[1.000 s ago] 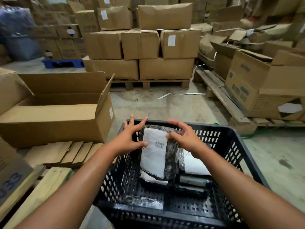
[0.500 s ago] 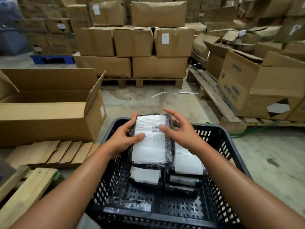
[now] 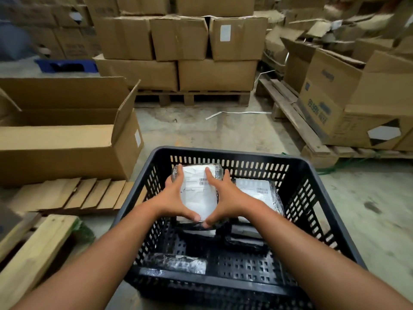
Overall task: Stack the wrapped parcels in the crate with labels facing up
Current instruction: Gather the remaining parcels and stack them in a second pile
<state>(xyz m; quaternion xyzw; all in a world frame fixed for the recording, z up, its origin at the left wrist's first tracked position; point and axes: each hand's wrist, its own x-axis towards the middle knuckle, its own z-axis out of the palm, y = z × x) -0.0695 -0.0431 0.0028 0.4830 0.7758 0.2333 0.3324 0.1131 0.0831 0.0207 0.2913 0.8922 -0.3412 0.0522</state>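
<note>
Held a wrapped parcel [image 3: 199, 198] between both grips, low inside the black crate [image 3: 223, 152], on top of a stack at its far-left part. Lay flat, white label [image 3: 196, 186] up, barcode showing near the far edge. Left grip [image 3: 176, 199] clasped on the parcel's left side: fingers stretched along the edge and curled over the far-left corner, thumb splayed wide across the near edge. Right grip [image 3: 225, 198] clasped likewise on the right side, forefinger laid on the label by the barcode, thumb on the near edge. Thumb tips close together, nearly touching. Beneath the held parcel, at least one more of the same kind, its white face peeking out at the near side. Just beside to the right, a second stack [image 3: 257, 193], topmost label also facing up and touching or nearly touching the right wrist; cannot tell which. On the crate floor near the front-left corner, a small shiny wrapped bundle [image 3: 178, 262], well apart from both stacks. Stood on the concrete floor [image 3: 201, 130], with an open cardboard carton [image 3: 67, 139] to the left and stacked boxes on a pallet [image 3: 178, 52] beyond.
</note>
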